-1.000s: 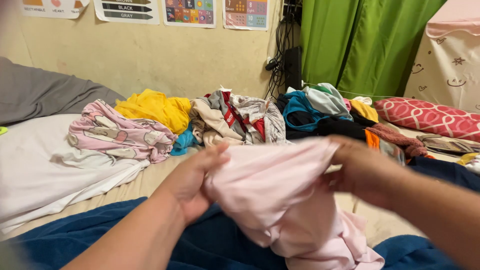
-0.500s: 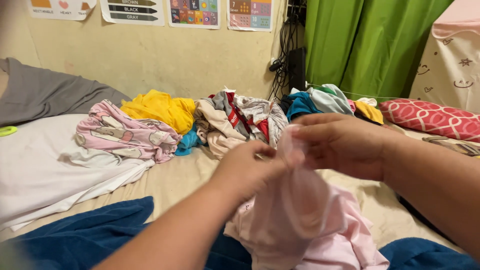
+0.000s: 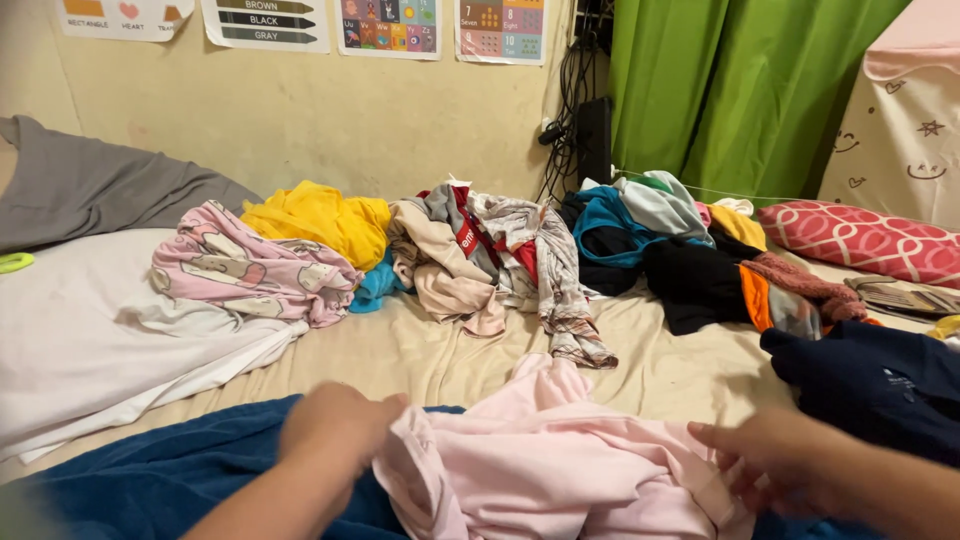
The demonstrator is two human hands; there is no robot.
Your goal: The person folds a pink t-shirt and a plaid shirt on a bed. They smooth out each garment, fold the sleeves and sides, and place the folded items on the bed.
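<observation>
A pale pink garment (image 3: 560, 465) lies spread low in front of me on the bed, over a dark blue cloth (image 3: 170, 480). My left hand (image 3: 335, 430) grips the garment's left edge with closed fingers. My right hand (image 3: 770, 460) rests on its right edge, fingers pinching the fabric. Both hands are blurred and partly cut off by the frame's lower edge.
A heap of mixed clothes (image 3: 500, 250) runs across the beige sheet (image 3: 440, 350) behind: pink patterned, yellow, striped, teal, black. White and grey cloth (image 3: 90, 330) lie at left. A navy garment (image 3: 880, 385) and red patterned pillow (image 3: 860, 240) sit right. Green curtain (image 3: 720, 90) behind.
Both hands held the pink garment bunched up at chest height; they have since lowered it and moved apart, spreading it flat on the bed.
</observation>
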